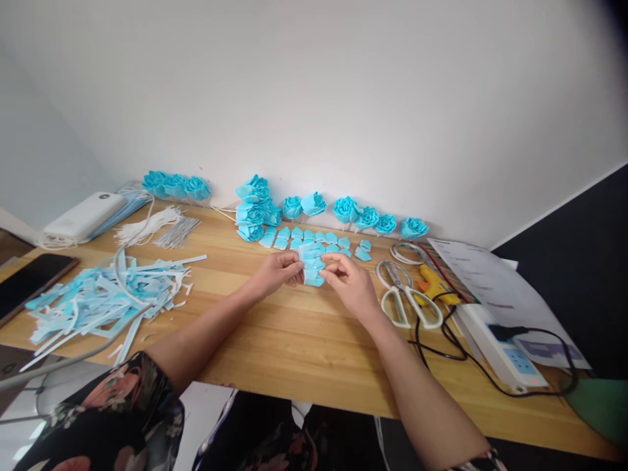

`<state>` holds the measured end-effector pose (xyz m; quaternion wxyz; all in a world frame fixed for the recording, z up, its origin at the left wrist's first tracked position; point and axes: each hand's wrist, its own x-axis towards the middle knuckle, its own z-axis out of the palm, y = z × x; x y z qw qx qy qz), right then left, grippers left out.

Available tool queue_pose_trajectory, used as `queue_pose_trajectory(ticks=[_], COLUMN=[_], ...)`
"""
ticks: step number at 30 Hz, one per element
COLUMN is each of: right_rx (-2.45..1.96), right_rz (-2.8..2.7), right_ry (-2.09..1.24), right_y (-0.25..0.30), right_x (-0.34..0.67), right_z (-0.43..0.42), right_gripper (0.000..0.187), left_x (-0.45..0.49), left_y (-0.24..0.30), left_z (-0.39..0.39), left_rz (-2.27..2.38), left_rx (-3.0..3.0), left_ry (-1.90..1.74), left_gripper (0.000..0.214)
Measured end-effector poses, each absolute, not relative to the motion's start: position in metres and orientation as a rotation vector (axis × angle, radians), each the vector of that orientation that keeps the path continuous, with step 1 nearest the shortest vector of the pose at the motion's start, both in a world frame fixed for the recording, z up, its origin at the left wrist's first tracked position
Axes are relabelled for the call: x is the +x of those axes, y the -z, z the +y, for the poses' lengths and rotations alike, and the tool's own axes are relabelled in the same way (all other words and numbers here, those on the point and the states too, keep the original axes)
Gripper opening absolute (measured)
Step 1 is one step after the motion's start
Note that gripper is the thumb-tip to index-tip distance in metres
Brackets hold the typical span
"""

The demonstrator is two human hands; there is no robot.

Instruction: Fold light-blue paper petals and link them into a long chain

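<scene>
Floral sleeve [98, 418] nearest the camera, lower left. Left hand [279, 273] pinches the left edge of a folded blue piece [311, 264]; right hand [349, 282] touches its right edge, thumb and finger apart, pinch undetermined. Piece lies between both hands, neither nearer, long axis apparently running away from the body. Beyond: blue petals [331, 239], then blue flowers [346, 209].

I'm seeing a phone [34, 282] running off the left edge, a green object [603, 407] being cut off near right, a printed sheet [471, 281] reading too small, a blue piece [311, 265] hiding some petals [331, 238]
</scene>
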<state>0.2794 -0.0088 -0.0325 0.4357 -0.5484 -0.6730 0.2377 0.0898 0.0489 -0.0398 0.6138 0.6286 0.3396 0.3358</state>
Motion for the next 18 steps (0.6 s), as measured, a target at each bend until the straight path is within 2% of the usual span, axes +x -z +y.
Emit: queue_pose_trajectory(ticks=[18], right_rx=[-1.395], right_rz=[-1.71], right_ry=[-0.528], right_y=[0.0366], right_x=[0.2802], right_z=[-0.0079], right_gripper=[0.023], left_x=[0.09], left_y=[0.0345], left_z=[0.0433], left_rz=[0.705], left_rx=[1.329], left_ry=[-0.718], left_gripper=[0.04])
